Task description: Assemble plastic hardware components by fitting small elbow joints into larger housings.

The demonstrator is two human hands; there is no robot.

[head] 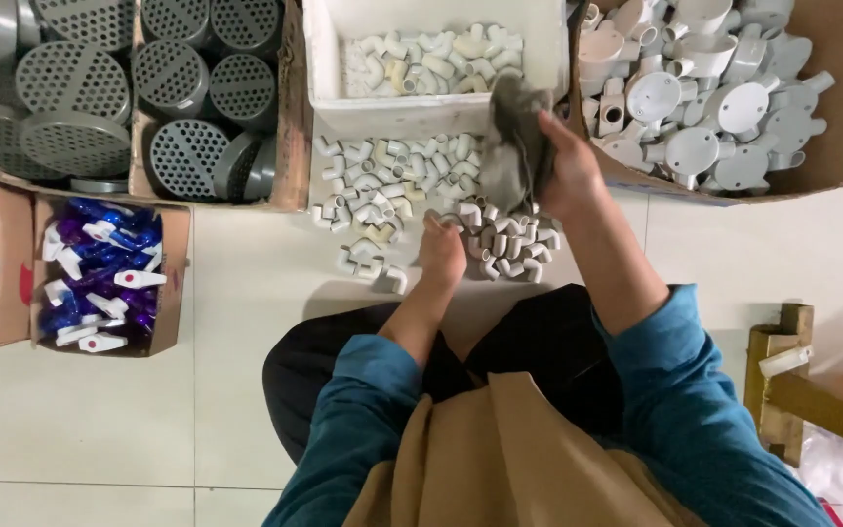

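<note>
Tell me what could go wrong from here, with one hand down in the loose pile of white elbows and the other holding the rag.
1. The white elbows lie loose on the floor tiles; the left hand digging among them could scatter some away from the pile.
2. The grey rag in the right hand hangs over the pile and hides part of it, so it might drag pieces along.
3. The white box sits right beside the pile; floor pieces could get confused with those inside.

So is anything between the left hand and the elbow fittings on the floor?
Nothing visible. The left hand is already down on the pile of white elbows, touching it. The right hand holds a grey cloth above and to the side, not across the left hand's path.
</note>
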